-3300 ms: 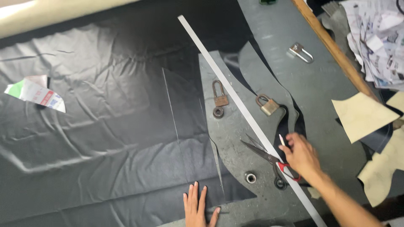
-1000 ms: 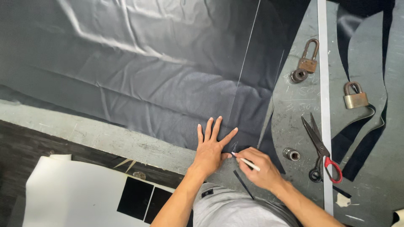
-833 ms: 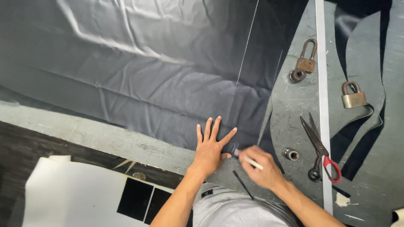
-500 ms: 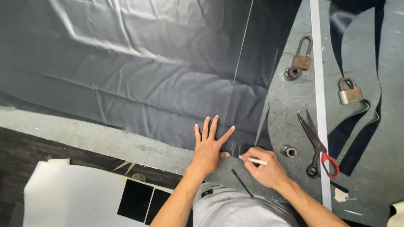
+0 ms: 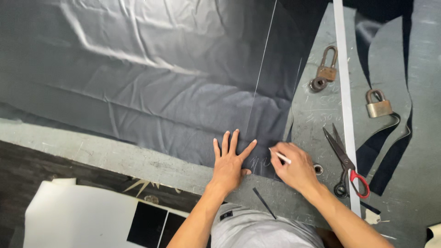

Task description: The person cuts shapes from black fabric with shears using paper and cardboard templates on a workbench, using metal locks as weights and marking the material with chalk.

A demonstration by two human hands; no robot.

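While the left hand [image 5: 228, 161] lay flat with fingers spread on the dark fabric [image 5: 151, 87], the right hand [image 5: 296, 166] was pinched shut on a white chalk stick [image 5: 280, 156], its tip touching the cloth near the lower edge. Faint chalk marks sat between the hands. Red-handled scissors [image 5: 345, 166] lay just right, beside a long ruler [image 5: 345, 101]. Two padlocks [image 5: 379, 104] rested on grey pattern pieces [image 5: 317, 119].

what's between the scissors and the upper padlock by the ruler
In the head view, only bare grey pattern card lies between the scissors and the upper padlock; the ruler runs alongside.
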